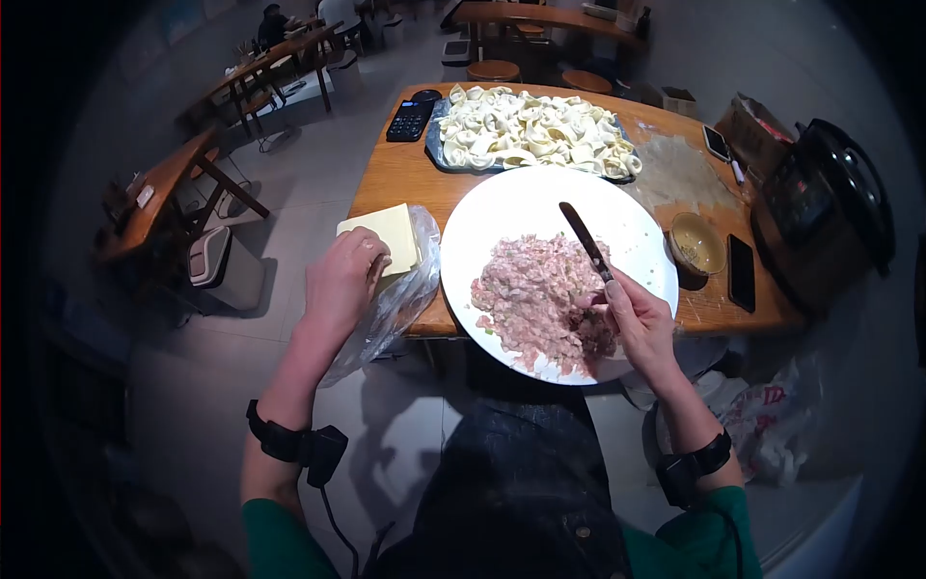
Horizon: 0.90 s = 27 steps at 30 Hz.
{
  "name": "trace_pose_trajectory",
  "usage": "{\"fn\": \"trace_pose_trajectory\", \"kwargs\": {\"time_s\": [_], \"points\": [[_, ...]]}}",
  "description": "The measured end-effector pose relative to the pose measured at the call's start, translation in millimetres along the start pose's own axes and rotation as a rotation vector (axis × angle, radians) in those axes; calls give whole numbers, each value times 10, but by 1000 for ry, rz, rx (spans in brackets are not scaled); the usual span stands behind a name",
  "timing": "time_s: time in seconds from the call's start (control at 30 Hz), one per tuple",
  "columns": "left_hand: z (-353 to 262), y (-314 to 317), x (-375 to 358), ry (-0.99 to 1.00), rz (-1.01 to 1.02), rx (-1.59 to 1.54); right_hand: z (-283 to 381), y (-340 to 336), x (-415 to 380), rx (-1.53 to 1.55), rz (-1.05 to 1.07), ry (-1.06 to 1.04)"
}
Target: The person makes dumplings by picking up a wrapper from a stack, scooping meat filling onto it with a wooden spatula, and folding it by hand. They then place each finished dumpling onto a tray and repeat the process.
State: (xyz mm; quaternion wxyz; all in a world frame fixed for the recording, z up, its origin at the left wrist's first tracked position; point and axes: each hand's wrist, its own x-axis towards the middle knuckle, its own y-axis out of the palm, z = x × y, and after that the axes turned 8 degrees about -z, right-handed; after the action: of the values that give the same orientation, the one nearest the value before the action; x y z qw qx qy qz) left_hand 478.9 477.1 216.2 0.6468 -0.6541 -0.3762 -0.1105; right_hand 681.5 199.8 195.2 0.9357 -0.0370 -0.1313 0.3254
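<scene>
My left hand (342, 275) is at the stack of square, pale yellow wonton wrappers (394, 232), its fingers bent and pressed together on the near side of the stack. The wrappers lie on a clear plastic bag (410, 294) at the table's left edge. A slim dark knife (581, 232) is in my right hand (637, 323), its rounded end pointing up and away to the left. My right hand is over the large white plate (502, 198), beside a mound of minced meat filling (540, 294) with green bits. Behind the plate, a tray (436, 154) is heaped with folded wontons (540, 125).
A small bowl (696, 243) and a phone (740, 273) are to the plate's right, close to a black rice cooker (820, 212). A calculator-like black device (410, 121) sits left of the tray. A bin (227, 270) stands on the floor at left.
</scene>
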Motion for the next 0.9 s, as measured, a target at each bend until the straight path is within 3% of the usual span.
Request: {"fn": "trace_pose_trajectory", "kwargs": {"time_s": [0.1, 0.23, 0.3, 0.33, 0.4, 0.47, 0.5, 0.53, 0.7, 0.9], "points": [[14, 26, 43, 137, -24, 66, -88, -209, -347, -40, 24, 39], [207, 25, 143, -153, 67, 69, -47, -391, -653, -130, 40, 98], [434, 107, 163, -692, -157, -626, -49, -399, -752, -166, 73, 54], [479, 99, 114, -694, -141, -632, -46, -435, -822, -213, 87, 10], [352, -48, 86, -964, -395, -1560, -24, -482, -873, -413, 136, -227], [184, -167, -86, -1042, -346, -1833, -2, -493, -925, -567, 110, -356], [219, -167, -276, -907, -141, -2128, 11, -497, -933, -628, 93, -429], [-35, -265, -339, -1069, -204, -2007, 22, -510, -947, -642, 84, -413], [-612, -209, -924, -1205, -90, -2272, 16, -598, -971, -892, 53, -560], [-1050, 169, -1445, -1579, 200, -2157, -8, -664, -1092, -1032, 70, -510]]}}
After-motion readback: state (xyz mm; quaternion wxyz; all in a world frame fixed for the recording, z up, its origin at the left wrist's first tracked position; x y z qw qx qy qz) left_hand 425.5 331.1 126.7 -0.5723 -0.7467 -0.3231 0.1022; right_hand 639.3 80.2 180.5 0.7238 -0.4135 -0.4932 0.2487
